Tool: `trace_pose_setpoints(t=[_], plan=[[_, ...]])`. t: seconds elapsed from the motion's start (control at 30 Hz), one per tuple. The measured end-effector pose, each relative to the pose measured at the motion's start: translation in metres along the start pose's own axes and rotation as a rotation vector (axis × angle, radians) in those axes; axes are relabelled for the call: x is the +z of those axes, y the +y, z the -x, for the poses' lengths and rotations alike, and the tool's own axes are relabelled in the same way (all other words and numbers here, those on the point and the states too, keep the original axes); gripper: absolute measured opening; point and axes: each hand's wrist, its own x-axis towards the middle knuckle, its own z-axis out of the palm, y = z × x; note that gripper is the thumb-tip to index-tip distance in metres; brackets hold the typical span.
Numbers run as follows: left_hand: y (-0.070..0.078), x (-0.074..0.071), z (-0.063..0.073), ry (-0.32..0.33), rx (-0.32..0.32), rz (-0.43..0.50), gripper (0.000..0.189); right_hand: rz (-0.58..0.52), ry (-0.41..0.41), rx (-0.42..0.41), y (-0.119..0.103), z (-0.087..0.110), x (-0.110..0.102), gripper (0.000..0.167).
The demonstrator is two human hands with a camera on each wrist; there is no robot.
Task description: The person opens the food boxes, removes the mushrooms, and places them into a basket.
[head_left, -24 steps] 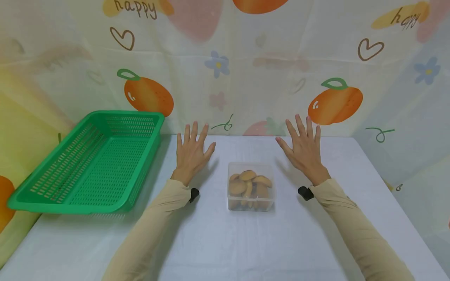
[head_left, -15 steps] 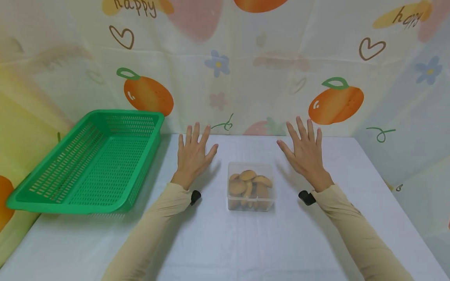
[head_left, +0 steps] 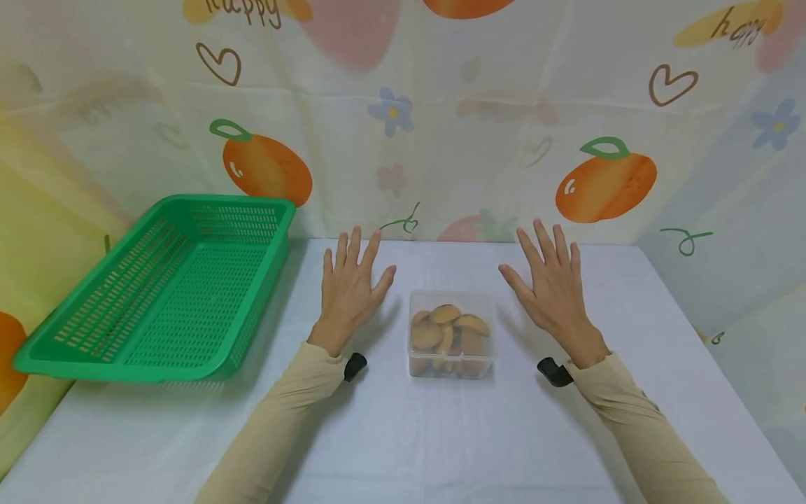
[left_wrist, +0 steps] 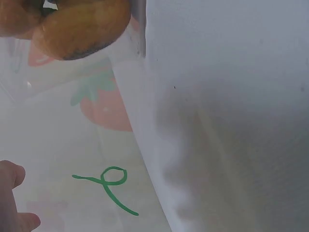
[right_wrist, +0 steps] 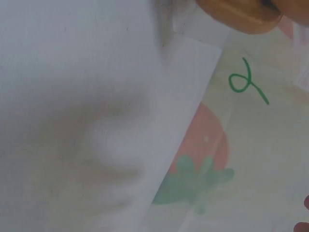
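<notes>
A clear plastic box (head_left: 450,367) stands on the white table, holding several round brown cookies (head_left: 426,335). My left hand (head_left: 350,294) is just left of the box, palm down with fingers spread, and touches nothing. To the box's right, my right hand (head_left: 554,294) is spread the same way, with nothing in it. The left wrist view shows cookies (left_wrist: 84,29) at its top left and two fingertips (left_wrist: 30,221) at the lower left edge. In the right wrist view, cookies (right_wrist: 241,14) appear at the top, and bits of fingertips (right_wrist: 301,227) at the lower right edge.
A green perforated plastic basket (head_left: 252,336) sits at the left of the table (head_left: 428,441). Behind the table hangs a curtain (head_left: 478,161) printed with fruit, hearts and flowers. Dark wrist cameras, such as the right one (head_left: 555,372), sit below the hands.
Both hands have drawn back slightly toward the body, and the left hand has shifted a little to the right. The box and the basket keep their places on the table.
</notes>
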Motion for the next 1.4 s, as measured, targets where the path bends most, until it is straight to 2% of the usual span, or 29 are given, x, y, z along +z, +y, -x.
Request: trace_pose_setpoints(t=[0.33, 0.63, 0.8, 1.03, 1.23, 1.4], plan=[[0.006, -0.003, 0.011, 0.022, -0.006, 0.029, 0.066, -0.057, 0.014, -0.024, -0.010, 0.016, -0.004, 0.071], [0.010, -0.008, 0.022, 0.009, -0.017, 0.062, 0.063, -0.130, 0.077, -0.067, -0.018, 0.032, 0.000, 0.072], [0.013, -0.009, 0.027, 0.012, -0.019, 0.079, 0.062, -0.182, 0.074, -0.076, -0.021, 0.041, 0.001, 0.068], [0.017, -0.008, 0.035, 0.024, -0.006, 0.117, 0.061, -0.285, -0.009, -0.101, -0.025, 0.052, 0.004, 0.063], [0.022, -0.009, 0.037, 0.054, 0.040, 0.153, 0.059, -0.401, -0.143, -0.061, -0.027, 0.057, 0.003, 0.063], [0.028, -0.011, 0.040, 0.075, 0.094, 0.206, 0.056, -0.467, -0.220, -0.070, -0.029, 0.058, 0.003, 0.065]])
